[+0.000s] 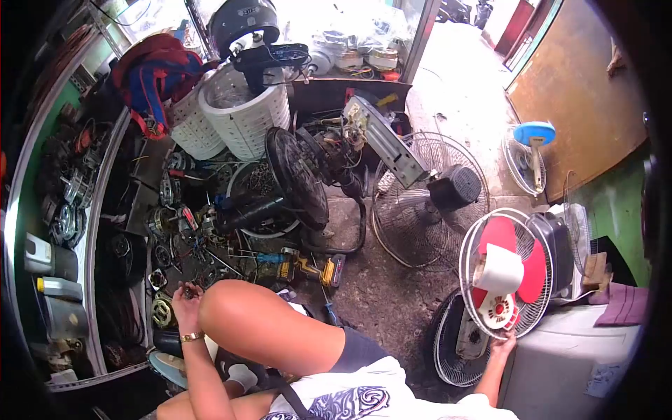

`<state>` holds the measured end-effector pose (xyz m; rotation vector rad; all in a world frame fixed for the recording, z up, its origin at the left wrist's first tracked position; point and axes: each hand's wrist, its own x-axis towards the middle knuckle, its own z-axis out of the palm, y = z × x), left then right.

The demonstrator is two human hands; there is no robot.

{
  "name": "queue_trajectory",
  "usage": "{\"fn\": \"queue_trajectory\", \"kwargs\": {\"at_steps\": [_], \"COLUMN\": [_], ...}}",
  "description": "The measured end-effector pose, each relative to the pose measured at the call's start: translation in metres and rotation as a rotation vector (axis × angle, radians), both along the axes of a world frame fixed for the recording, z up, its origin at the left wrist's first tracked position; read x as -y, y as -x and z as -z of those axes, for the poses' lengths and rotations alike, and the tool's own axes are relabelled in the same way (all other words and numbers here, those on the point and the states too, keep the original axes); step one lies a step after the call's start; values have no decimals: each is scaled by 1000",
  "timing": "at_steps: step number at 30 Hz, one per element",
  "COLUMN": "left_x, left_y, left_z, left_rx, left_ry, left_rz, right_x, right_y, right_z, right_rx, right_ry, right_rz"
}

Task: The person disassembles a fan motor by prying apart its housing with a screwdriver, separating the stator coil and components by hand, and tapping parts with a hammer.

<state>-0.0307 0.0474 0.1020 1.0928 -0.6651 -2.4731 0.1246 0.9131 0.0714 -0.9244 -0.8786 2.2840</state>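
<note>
Left hand (186,305): fingers curled, beside bent knee (227,308); cannot tell whether holding anything
Right hand (502,342): gripping lower rim of red fan (501,269)
Red fan: at right, partly overlapping black fan (448,350)
Drill (306,268): on floor (395,308), beyond knee

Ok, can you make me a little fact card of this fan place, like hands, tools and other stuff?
Right hand: holding the bottom edge of the red-bladed fan
Left hand: beside the bent knee, fingers curled; anything in them is too small to name
Tools on floor: yellow-and-black drill, with a blue-handled screwdriver beside it
Farther back, left: white tub with holes in its side
Farther back, right: blue-backed fan near a brown panel
</note>
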Motion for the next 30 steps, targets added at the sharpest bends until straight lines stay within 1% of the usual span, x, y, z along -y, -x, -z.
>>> {"fn": "queue_trajectory", "kwargs": {"at_steps": [1,2,3,4,6,8,9,10,12,13,14,16,18,20,21,22,23,24,25,26,28,29,30], "left_x": [0,0,-3,-5,-7,-11,-13,-7,7,10,13,19,28,19,15,9,2,-4,-11,-15,-23,-26,-28], "left_y": [4,4,4,6,3,-1,-4,-10,-25,-29,-33,-45,-59,-66,-71,-78,-84,-90,-94,-99,-112,-117,-124], "left_z": [1,2,-1,-4,2,6,11,23,55,64,73,94,118,130,138,144,153,161,167,172,183,185,188], "left_rx": [44,43,54,63,53,101,111,109,120,118,152,184,219,185,188,204,221,241,265,285,321,336,350], "left_ry": [-32,-27,-8,9,12,-43,-37,-37,23,20,5,-14,-87,-57,-49,-36,-21,0,27,52,93,114,142], "left_rz": [-56,-58,-59,-64,-59,-66,-82,-78,-29,-30,-45,-67,-21,-38,-42,-32,-22,-12,6,22,42,51,66], "right_x": [0,1,-1,0,1,6,5,-5,-21,-19,-21,-68,-51,-80,-84,-149,-129,-62,-38,-22,143,198,245], "right_y": [2,4,9,13,26,41,44,42,41,39,39,20,42,52,87,107,169,248,315,385,489,530,565], "right_z": [9,18,20,23,25,27,28,37,52,37,33,39,-20,-39,-58,-42,-74,-115,-116,-113,-156,-157,-155], "right_rx": [84,166,84,112,104,121,190,188,317,490,596,549,997,1461,1309,1099,945,970,723,197,82,146,14], "right_ry": [15,33,27,30,100,109,58,59,-90,-185,-274,-231,-503,-1168,-1278,-1693,-2037,-1879,-2042,-2235,-2038,-2206,-2247], "right_rz": [35,69,-4,48,14,72,48,52,141,140,205,212,554,945,968,885,689,496,471,210,-170,-320,-487]}}
